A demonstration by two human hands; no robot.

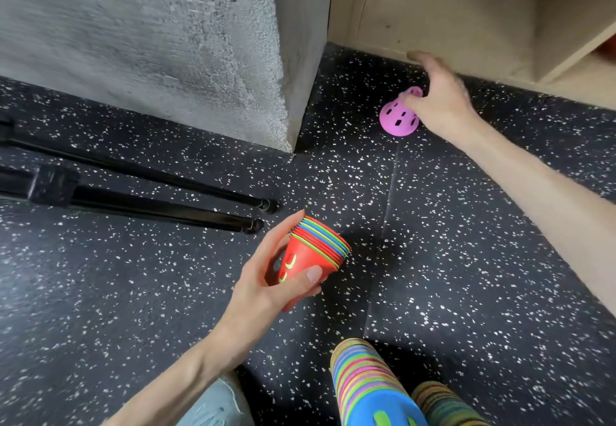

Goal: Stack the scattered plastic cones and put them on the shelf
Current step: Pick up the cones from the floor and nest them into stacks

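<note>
1. Gathering is well under way: the left hand grips a short nested stack of red, blue and green plastic cones, fingers and thumb curled round its red body, rims tipped toward the far right, held just above the floor in the middle of the scene.
2. Reaching far right, the right hand pinches the narrow top of a single pink perforated plastic cone. I cannot tell whether its base rests on the black speckled rubber floor or is just clear of it.
3. Two tall multicoloured cone stacks lie at the near edge, right of centre, so much of the stacking looks done.
4. Left to do, by my reading: nest the pink one into the hand-held stack, join up the stacks, then shelve them all.
5. The pale wooden shelf unit stands at the far right, just beyond the pink one, no cones visible in it.
6. A grey rough concrete pillar fills the far left; black tripod legs lie on the floor at left. Neither blocks the path to the shelf.
</note>
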